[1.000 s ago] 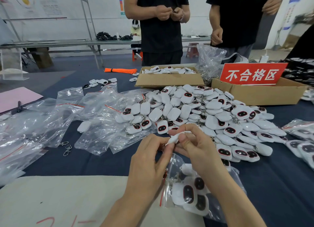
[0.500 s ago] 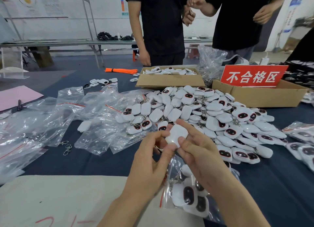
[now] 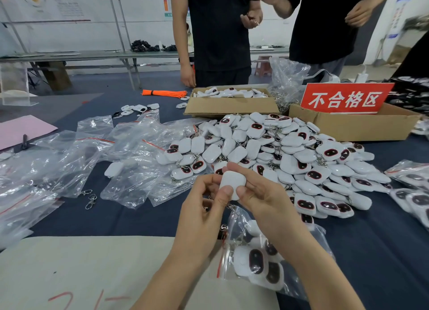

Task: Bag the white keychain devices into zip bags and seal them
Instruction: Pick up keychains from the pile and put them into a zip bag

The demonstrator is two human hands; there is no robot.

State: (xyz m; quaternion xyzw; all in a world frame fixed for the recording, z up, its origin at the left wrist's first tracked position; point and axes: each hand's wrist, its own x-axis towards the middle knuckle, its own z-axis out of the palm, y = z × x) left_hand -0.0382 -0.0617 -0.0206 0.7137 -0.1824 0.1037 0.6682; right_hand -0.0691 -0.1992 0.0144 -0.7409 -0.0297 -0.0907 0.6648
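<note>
View: head.
Held item: white keychain device (image 3: 232,184), pinched at its edges by left hand (image 3: 204,207) and right hand (image 3: 262,198).
Zip bag (image 3: 262,258): part-filled, on the table (image 3: 116,219) beneath the wrists.
Handling: probably light, rigid and smooth. Grip the shell sides. The dangling chain may snag.
Surroundings: device pile (image 3: 290,152) just beyond, empty bags (image 3: 130,161) to the left, cardboard box (image 3: 232,105) behind.

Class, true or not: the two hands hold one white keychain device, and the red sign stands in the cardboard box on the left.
Not quite: the head view shows the red sign in the cardboard box on the right. The left hand and right hand do hold one white keychain device.
</note>
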